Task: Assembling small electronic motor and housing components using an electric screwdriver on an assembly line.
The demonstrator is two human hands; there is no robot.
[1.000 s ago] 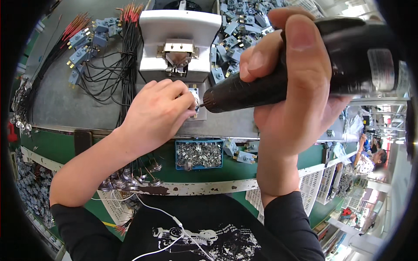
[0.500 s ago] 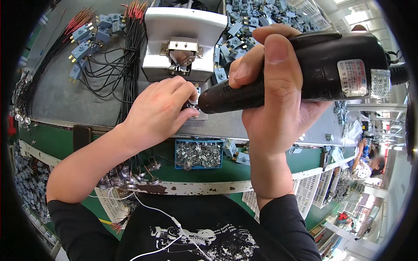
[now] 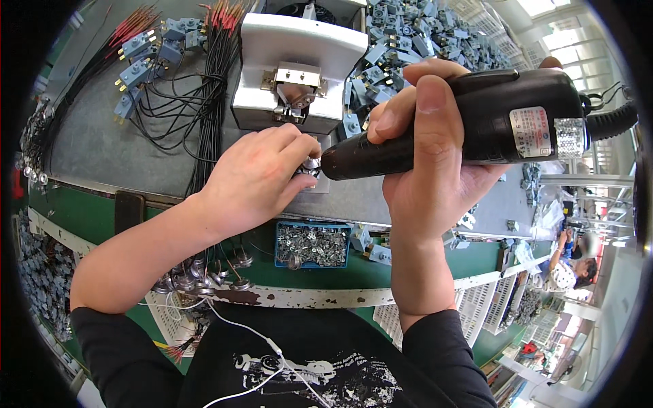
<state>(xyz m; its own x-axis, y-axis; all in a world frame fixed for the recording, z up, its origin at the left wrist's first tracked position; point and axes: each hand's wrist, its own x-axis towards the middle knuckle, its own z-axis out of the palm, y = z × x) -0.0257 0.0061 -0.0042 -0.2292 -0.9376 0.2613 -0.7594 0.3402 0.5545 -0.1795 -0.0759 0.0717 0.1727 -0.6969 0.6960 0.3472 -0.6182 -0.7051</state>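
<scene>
The screwdriver [image 3: 490, 105] is black, the bin [image 3: 320, 266] blue, the wires [image 3: 213, 102] black, red-tipped.

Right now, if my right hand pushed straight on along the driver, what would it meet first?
Likely the metal part at your left hand; the driver in your right hand points at it, though depth and contact are unclear.

A factory assembly workshop

I work at a grey surface [image 3: 88, 146] where blue-grey parts [image 3: 435, 27] lie heaped beside a metal machine [image 3: 299, 44], black wires [image 3: 215, 102] bundled near it. My right fingers [image 3: 437, 129] grip a black corded power tool [image 3: 490, 105]. Small metal pieces [image 3: 314, 245] fill a blue tray [image 3: 277, 246]; another person [image 3: 563, 275] is farther off, past white crates [image 3: 477, 307].
</scene>
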